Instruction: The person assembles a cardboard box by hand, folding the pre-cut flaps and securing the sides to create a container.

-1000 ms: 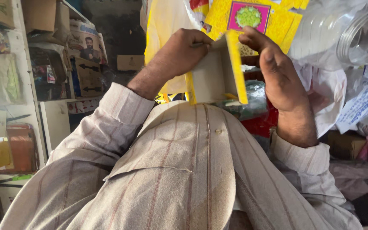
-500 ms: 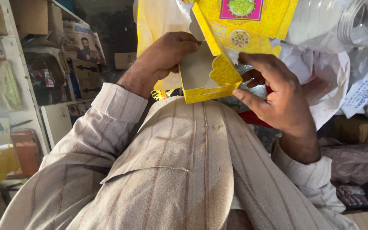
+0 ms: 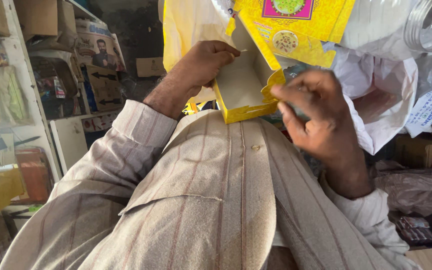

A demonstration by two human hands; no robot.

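My left hand (image 3: 203,65) grips the yellow box (image 3: 243,95) by its far wall, tight against my shirt (image 3: 216,190); my right hand (image 3: 311,112) pinches its near corner flap. Lid (image 3: 296,22) stands up, pink panel on top. Bags (image 3: 381,95) crowd right. Box tilted lower than before.

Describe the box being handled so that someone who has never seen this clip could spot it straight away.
Start at the striped beige shirt filling the lower frame; just above its chest, between the left hand and the right hand, sits the yellow cardboard box. It is open, with a plain white inside and a raised patterned lid, unlike the clear plastic jar at top right.
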